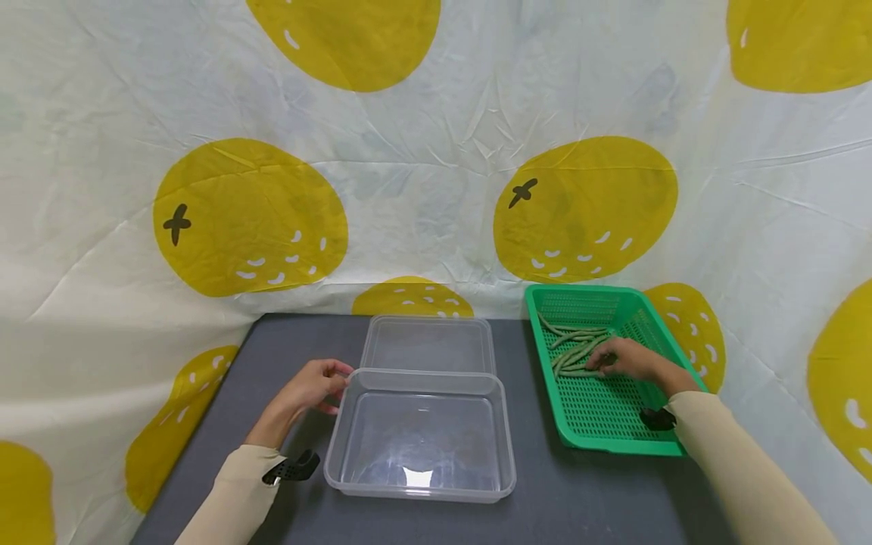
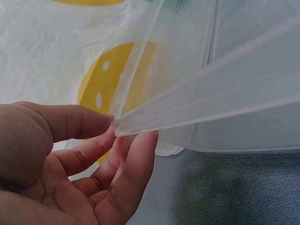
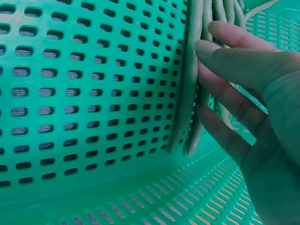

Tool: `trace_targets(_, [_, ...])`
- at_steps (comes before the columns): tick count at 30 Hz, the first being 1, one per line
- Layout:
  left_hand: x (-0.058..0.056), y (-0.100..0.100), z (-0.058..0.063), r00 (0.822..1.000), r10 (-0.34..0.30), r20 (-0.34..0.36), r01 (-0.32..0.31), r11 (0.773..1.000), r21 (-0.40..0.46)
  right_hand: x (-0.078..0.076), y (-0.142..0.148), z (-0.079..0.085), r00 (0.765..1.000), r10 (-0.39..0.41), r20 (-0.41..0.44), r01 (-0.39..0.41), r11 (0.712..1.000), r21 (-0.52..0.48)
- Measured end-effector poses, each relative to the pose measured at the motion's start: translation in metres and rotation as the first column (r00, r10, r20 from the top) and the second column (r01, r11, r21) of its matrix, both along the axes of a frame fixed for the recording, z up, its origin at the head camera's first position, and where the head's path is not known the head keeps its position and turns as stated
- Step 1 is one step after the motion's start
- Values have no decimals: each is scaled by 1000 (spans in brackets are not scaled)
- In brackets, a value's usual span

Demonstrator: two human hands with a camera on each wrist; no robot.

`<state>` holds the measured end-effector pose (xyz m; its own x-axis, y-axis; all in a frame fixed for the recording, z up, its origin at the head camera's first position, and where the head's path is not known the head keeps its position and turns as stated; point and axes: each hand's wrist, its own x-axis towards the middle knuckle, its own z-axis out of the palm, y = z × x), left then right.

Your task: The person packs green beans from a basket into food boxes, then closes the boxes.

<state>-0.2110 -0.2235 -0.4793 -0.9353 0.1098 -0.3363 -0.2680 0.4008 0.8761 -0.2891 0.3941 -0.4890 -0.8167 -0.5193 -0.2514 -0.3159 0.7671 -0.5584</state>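
In the head view a clear plastic container (image 1: 421,484) stands on the dark table, with nothing inside. My left hand (image 1: 315,387) holds its upper left corner; the left wrist view shows the thumb (image 2: 89,123) above the rim (image 2: 154,123) and fingers beneath. To the right, several long green beans (image 1: 575,354) lie in a green perforated basket (image 1: 593,443). Reaching into that basket, my right hand (image 1: 627,359) touches the beans. Seen from the right wrist, its fingertips are spread against the bean stalks (image 3: 190,93), thumb and index apart.
Behind the container lies a clear flat lid (image 1: 429,344), partly under or behind its far rim. A white cloth (image 1: 422,204) with large yellow fruit prints hangs at the back and sides of the table (image 1: 293,341). The basket's raised walls surround the right hand.
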Motion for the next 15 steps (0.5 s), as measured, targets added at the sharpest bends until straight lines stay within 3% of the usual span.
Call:
trace_targets(7, [-1,-2,-4,1000,2,5,-2,1000,-3,1,-3,-7,999,39,-14,-39,999,-11])
trace_targets(15, [-1,-1,-3,1000,3,0,-3,1000,4,2,-7,-6,998,21,53,-21,1000,2])
